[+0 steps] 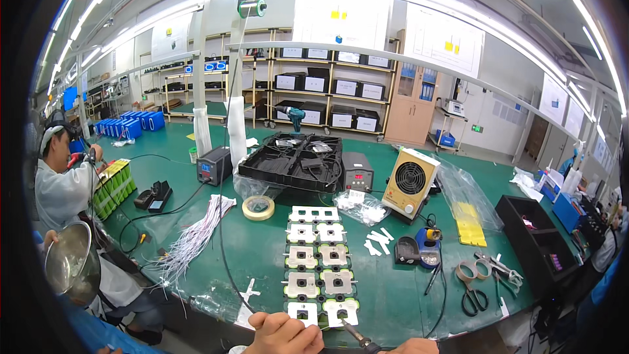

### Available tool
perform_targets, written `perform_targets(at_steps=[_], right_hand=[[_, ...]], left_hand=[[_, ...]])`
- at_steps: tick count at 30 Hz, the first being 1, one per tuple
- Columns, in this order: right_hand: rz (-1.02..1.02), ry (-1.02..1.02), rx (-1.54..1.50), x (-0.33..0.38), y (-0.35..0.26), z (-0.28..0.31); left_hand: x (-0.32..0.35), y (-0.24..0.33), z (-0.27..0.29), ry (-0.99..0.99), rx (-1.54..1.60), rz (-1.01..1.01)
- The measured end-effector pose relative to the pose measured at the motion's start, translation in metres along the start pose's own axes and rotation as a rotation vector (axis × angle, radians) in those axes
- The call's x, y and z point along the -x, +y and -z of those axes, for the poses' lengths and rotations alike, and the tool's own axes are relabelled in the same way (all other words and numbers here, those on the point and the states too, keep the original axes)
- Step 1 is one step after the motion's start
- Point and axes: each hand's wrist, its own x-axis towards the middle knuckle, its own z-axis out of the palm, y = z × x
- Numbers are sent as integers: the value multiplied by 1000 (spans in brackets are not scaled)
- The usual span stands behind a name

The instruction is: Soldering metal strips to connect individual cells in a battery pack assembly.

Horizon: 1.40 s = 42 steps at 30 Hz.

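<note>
A long battery pack [303,283] lies in front of me, with white square pads and metal tabs in two columns over green cells. My left hand [283,334] is closed at its near end, on a thin strand that looks like solder wire [226,249]; this runs down from a green spool [252,8] overhead. In my right hand [414,346], mostly cut off by the lower edge, is a soldering iron [364,341]. Its tip points at the nearest right-hand pad [341,313], close to the left fingers.
Left of the pack lie white wires [196,239] and a tape roll [258,207]. Behind are a black tray [291,162] and a yellow fan unit [411,183]. Scissors [474,300] and an iron stand [429,249] lie right. A co-worker [62,183] and metal bowl [72,262] are left.
</note>
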Motion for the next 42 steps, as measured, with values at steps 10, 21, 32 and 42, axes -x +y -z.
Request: perform_targets(at_steps=[10,21,32,42], right_hand=[[44,-67,-19,-8,2,3],[-6,-62,-32,-14,-2,3],[-95,13,-19,-8,-4,2],[-13,-38,47,-2,0,-1]], left_hand=[[2,-1,-2,41,1,14],[6,2,11,47,-5,28],[4,4,-2,20,12,8],[-2,6,6,5,-38,-15]])
